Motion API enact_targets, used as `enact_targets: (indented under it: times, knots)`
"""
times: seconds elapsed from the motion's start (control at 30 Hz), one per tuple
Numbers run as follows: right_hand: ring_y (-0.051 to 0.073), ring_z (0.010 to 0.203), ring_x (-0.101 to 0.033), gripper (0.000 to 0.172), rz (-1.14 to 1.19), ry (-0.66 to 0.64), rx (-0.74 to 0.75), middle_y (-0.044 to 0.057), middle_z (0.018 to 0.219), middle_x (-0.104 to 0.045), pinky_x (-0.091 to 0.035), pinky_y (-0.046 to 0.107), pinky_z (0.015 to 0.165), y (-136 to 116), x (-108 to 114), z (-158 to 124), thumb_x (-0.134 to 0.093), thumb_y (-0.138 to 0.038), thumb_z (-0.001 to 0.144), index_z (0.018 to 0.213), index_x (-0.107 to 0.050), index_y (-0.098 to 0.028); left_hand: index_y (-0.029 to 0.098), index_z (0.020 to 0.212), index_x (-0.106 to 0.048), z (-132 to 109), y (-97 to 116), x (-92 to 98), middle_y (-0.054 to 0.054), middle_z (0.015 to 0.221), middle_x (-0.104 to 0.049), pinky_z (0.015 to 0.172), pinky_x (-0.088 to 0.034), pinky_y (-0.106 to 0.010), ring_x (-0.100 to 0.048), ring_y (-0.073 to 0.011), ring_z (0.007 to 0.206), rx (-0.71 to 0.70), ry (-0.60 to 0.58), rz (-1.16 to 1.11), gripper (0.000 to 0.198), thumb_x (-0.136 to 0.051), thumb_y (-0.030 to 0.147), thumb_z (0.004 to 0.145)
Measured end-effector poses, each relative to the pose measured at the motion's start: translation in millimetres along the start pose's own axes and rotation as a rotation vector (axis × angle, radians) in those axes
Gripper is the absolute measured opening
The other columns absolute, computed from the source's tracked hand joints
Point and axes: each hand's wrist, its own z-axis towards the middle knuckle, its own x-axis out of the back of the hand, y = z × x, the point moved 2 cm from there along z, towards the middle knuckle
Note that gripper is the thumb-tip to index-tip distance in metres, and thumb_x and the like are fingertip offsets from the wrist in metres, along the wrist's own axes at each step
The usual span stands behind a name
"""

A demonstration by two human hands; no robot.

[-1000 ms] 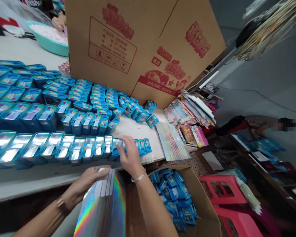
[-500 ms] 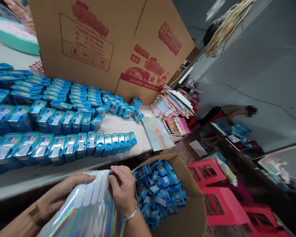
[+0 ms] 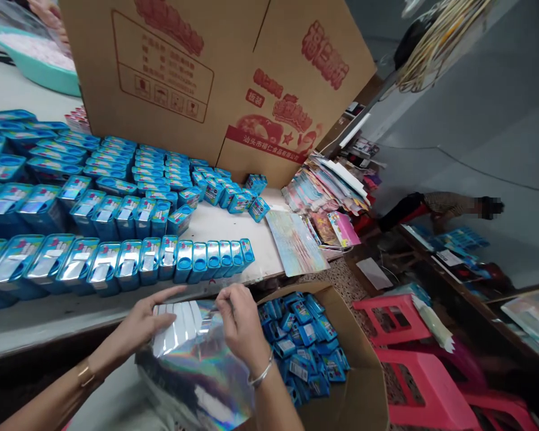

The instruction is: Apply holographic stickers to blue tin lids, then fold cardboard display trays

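A shiny holographic sticker sheet with a row of white strip labels along its top is held low in front of me. My left hand grips its left side, thumb over the labels and index finger stretched along the top. At the upper right corner of the sheet, my right hand has thumb and fingers pinched together. What lies between those fingertips is mostly hidden. Just beyond the hands, a front row of blue plastic boxes stands on the white table, several with silvery labels on top.
An open carton full of small blue boxes stands right of my hands. Behind the rows rises a large cardboard box. Stacked printed sheets, red stools and a person are to the right; a teal basin is far left.
My right hand has moved slightly right and its fingers have drawn into a pinch. My left index finger has stretched out, and the sheet now lies flatter. The view has shifted a little.
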Motion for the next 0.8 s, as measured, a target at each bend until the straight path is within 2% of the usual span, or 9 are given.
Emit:
enact_targets:
  times: [0.1, 0.13, 0.27, 0.37, 0.43, 0.5, 0.57, 0.67, 0.8]
  knots:
    - [0.016, 0.084, -0.054, 0.015, 0.058, -0.232, 0.043, 0.0, 0.084, -0.058, -0.039, 0.027, 0.077, -0.9, 12.9, 38.1, -0.048, -0.018, 0.098, 0.083, -0.052, -0.021, 0.023, 0.118, -0.075, 2.6, -4.8, -6.1, -0.008, 0.124, -0.073, 0.105, -0.045, -0.041, -0.063, -0.0338, 0.118, -0.124, -0.061, 0.116, 0.045, -0.072, 0.047, 0.079]
    - [0.015, 0.083, -0.054, 0.015, 0.08, -0.292, 0.057, 0.0, 0.084, -0.059, -0.039, 0.026, 0.077, -2.0, 14.6, 50.7, -0.049, -0.017, 0.097, 0.083, -0.052, -0.021, 0.023, 0.113, -0.077, 2.2, -4.5, -9.9, -0.008, 0.126, -0.072, 0.11, -0.041, -0.041, -0.06, -0.0343, 0.123, -0.16, -0.087, 0.104, 0.044, -0.071, 0.051, 0.08]
    - [0.013, 0.079, -0.055, 0.014, 0.148, -0.434, 0.086, -0.002, 0.082, -0.058, -0.039, 0.023, 0.074, -4.6, 9.2, 88.5, -0.051, -0.018, 0.097, 0.083, -0.053, -0.021, 0.022, 0.12, -0.074, 1.1, 5.3, -26.6, -0.008, 0.117, -0.075, 0.104, -0.044, -0.043, -0.063, -0.0357, 0.112, -0.183, -0.155, -0.101, 0.064, -0.075, 0.062, 0.07]
    - [0.013, 0.08, -0.055, 0.013, 0.142, -0.431, 0.096, -0.002, 0.083, -0.059, -0.039, 0.023, 0.074, -1.3, -3.4, 103.3, -0.052, -0.017, 0.097, 0.084, -0.053, -0.021, 0.018, 0.101, -0.079, 4.9, 17.9, -35.6, -0.007, 0.095, -0.077, 0.092, -0.048, -0.038, -0.066, -0.0307, 0.093, -0.159, -0.118, -0.075, 0.054, -0.071, 0.064, 0.072]
    - [0.014, 0.082, -0.056, 0.012, 0.1, -0.403, 0.101, -0.002, 0.084, -0.061, -0.039, 0.024, 0.075, 2.9, -13.9, 109.8, -0.053, -0.016, 0.096, 0.085, -0.054, -0.021, 0.017, 0.081, -0.078, 9.0, 24.2, -36.6, -0.005, 0.079, -0.073, 0.081, -0.047, -0.032, -0.063, -0.026, 0.082, -0.141, 0.005, 0.019, 0.049, -0.064, 0.063, 0.079]
    - [0.015, 0.084, -0.057, 0.012, 0.038, -0.363, 0.11, -0.002, 0.084, -0.062, -0.039, 0.026, 0.078, 7.1, -24.6, 115.1, -0.054, -0.015, 0.096, 0.086, -0.055, -0.021, 0.016, 0.07, -0.072, 12.9, 26.5, -34.2, -0.002, 0.067, -0.065, 0.069, -0.042, -0.028, -0.057, -0.0212, 0.071, -0.102, 0.127, 0.065, 0.051, -0.057, 0.064, 0.083]
    - [0.017, 0.089, -0.057, 0.011, -0.038, -0.31, 0.13, 0.0, 0.088, -0.063, -0.039, 0.028, 0.081, 10.1, -34.2, 120.1, -0.054, -0.016, 0.096, 0.086, -0.055, -0.021, 0.017, 0.068, -0.068, 16.2, 25.4, -30.5, 0.001, 0.061, -0.059, 0.061, -0.037, -0.026, -0.051, -0.0179, 0.063, -0.064, 0.171, 0.05, 0.052, -0.056, 0.065, 0.083]
    - [0.021, 0.104, -0.054, 0.007, -0.105, -0.243, 0.177, 0.005, 0.106, -0.063, -0.039, 0.033, 0.09, 12.9, -45.5, 127.2, -0.055, -0.018, 0.095, 0.089, -0.057, -0.02, 0.017, 0.068, -0.064, 20.4, 21.8, -23.6, 0.003, 0.06, -0.054, 0.058, -0.034, -0.025, -0.047, -0.0159, 0.061, -0.057, 0.204, 0.025, 0.051, -0.057, 0.065, 0.082]
    - [0.022, 0.121, -0.048, 0.004, -0.114, -0.258, 0.194, 0.006, 0.128, -0.059, -0.035, 0.036, 0.101, 18.0, -57.6, 135.4, -0.056, -0.018, 0.095, 0.093, -0.058, -0.021, 0.017, 0.066, -0.064, 29.2, 16.2, -16.2, 0.003, 0.059, -0.052, 0.058, -0.033, -0.025, -0.045, -0.0152, 0.06, -0.054, 0.244, 0.025, 0.052, -0.057, 0.066, 0.081]
